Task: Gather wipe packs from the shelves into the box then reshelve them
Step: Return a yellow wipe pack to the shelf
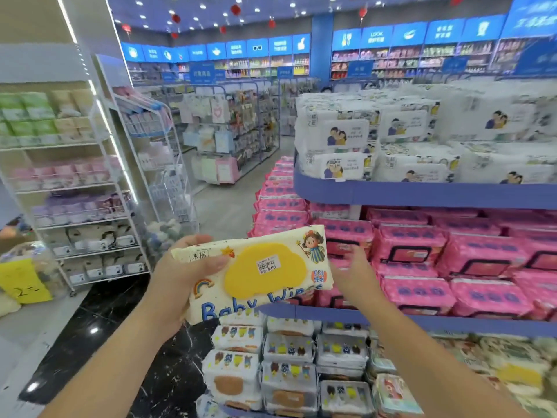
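Observation:
My left hand (pixel 184 270) grips a cream baby wipes pack (pixel 256 273) with a yellow lid and a price sticker, held up in front of the blue shelves. My right hand (pixel 351 274) is just right of the pack, fingers relaxed and a little blurred, holding nothing. Behind it lie pink wipe packs (pixel 422 251) on the middle shelf. White wipe packs with a cartoon couple (pixel 391 140) fill the top shelf. Small white packs with animal prints (pixel 286 357) are stacked on the lowest level. The box is not in view.
The blue shelf edge (pixel 422 194) juts out at chest height on the right. A white wire rack (pixel 75 206) of pastel packs stands at the left, with a yellow sign (pixel 21 282) near the floor. An aisle (pixel 229 203) runs ahead between them.

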A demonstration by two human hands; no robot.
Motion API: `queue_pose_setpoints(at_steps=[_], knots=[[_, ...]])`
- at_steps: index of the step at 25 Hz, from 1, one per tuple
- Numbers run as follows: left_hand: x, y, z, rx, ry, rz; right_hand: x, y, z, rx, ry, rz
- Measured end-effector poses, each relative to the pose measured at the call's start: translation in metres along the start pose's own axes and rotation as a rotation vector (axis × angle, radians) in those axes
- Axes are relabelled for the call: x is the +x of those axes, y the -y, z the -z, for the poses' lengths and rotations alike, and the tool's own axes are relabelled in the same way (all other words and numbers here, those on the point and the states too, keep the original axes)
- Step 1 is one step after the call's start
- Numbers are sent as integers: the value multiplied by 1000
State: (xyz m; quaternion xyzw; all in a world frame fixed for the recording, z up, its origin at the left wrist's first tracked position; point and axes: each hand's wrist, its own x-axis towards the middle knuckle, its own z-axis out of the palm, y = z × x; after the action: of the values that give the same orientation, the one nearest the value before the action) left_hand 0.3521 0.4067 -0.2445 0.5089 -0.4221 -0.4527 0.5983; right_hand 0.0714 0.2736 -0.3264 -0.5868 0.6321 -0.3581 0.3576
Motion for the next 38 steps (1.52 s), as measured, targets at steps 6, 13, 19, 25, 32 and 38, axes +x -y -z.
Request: queue_pose_setpoints(at_steps=[6, 13, 19, 25, 32, 38], knots=[[-16, 36, -113, -63, 239, 94, -87, -24, 129, 589, 300, -97], [-95, 62, -303, 60, 394, 161, -165, -152, 303, 453, 71, -140], [-165, 85, -502, 162, 574, 116, -220, -259, 481, 490, -49, -144], [-185, 148, -626, 340, 734, 127, -213, -372, 590, 487, 4, -158], [-158, 284, -721, 609, 826, 235, -150, -508, 622, 437, 120, -373], [-123, 402, -798, 766, 694, 283, -59, -603, 647, 374, 176, -526]])
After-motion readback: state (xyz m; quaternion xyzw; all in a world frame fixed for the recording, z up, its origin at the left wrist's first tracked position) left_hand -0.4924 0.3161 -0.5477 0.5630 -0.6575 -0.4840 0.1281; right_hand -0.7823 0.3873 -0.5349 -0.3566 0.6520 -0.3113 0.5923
